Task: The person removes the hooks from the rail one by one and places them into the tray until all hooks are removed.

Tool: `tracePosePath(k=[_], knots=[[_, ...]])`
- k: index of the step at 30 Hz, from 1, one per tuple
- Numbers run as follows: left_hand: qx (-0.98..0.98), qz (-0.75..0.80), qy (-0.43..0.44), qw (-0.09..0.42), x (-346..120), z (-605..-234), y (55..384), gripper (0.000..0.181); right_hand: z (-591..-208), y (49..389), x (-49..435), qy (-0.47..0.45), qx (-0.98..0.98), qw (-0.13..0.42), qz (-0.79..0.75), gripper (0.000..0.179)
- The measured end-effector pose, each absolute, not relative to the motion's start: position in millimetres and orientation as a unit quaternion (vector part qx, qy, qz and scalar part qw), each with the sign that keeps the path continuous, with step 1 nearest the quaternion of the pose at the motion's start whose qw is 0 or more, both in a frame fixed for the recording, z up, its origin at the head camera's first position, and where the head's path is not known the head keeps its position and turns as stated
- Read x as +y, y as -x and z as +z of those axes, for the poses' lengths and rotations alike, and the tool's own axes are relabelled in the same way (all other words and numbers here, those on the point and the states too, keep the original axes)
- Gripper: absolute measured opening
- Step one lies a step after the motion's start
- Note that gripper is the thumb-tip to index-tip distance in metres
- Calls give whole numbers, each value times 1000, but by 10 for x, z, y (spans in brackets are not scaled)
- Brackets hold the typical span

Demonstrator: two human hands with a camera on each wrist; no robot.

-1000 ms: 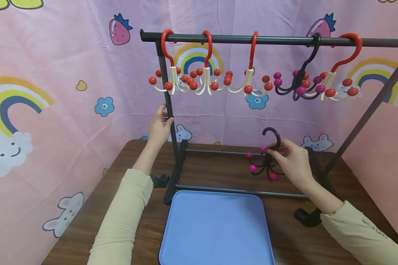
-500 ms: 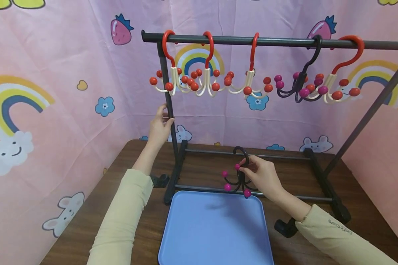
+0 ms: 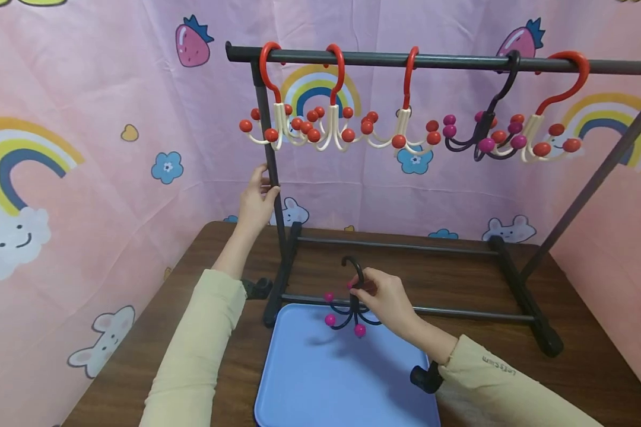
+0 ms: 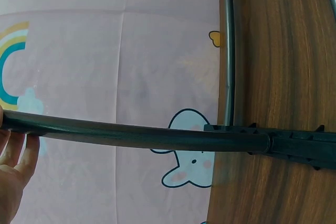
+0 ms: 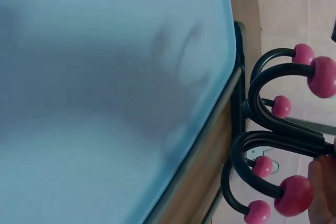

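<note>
My right hand (image 3: pixel 392 302) pinches a black multi-prong hook hanger (image 3: pixel 354 305) by its stem, below the curved hook. Its prongs end in pink balls and hang above the far part of the blue tray (image 3: pixel 342 379), casting a shadow there. In the right wrist view the prongs (image 5: pixel 291 70) show beyond the tray's rim, with a bit of the hand (image 5: pixel 323 187) at the edge. My left hand (image 3: pixel 256 201) holds the left post (image 3: pixel 275 204) of a black rack. The left wrist view shows fingers (image 4: pixel 29 156) against that post, the hand partly out of frame.
On the rack's top bar (image 3: pixel 379 59) hang several red-hooked cream hangers (image 3: pixel 333 124) with red balls, and one black hanger (image 3: pixel 482 127) with pink balls. The rack's base bars (image 3: pixel 475 314) lie behind the tray on the wooden table (image 3: pixel 235 373). Patterned cloth (image 3: pixel 112 237) surrounds the table.
My right hand has carried the black hanger leftward and lower, from inside the rack's base area to above the tray. My left hand stays on the post.
</note>
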State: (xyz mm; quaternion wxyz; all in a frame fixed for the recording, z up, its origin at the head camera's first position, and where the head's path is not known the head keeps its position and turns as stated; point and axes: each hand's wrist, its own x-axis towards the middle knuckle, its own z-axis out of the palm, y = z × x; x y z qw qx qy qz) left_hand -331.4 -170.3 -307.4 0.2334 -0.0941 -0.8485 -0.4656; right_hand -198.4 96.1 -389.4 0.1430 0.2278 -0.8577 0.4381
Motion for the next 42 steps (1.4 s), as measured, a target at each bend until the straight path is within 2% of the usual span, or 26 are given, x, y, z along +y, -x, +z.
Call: tracePosePath(k=[15, 24, 42], knots=[[-846, -468, 97, 236, -1737, -3086, 3333, 46, -4126, 1946, 507, -270, -848, 130, 438, 15], [-846, -468, 93, 236, -1731, -3106, 3363, 47, -4327, 2020, 333, -312, -852, 161, 389, 14], [-848, -466, 90, 237, -1691, -3105, 3353, 47, -4571, 1947, 81, -330, -847, 172, 379, 14]])
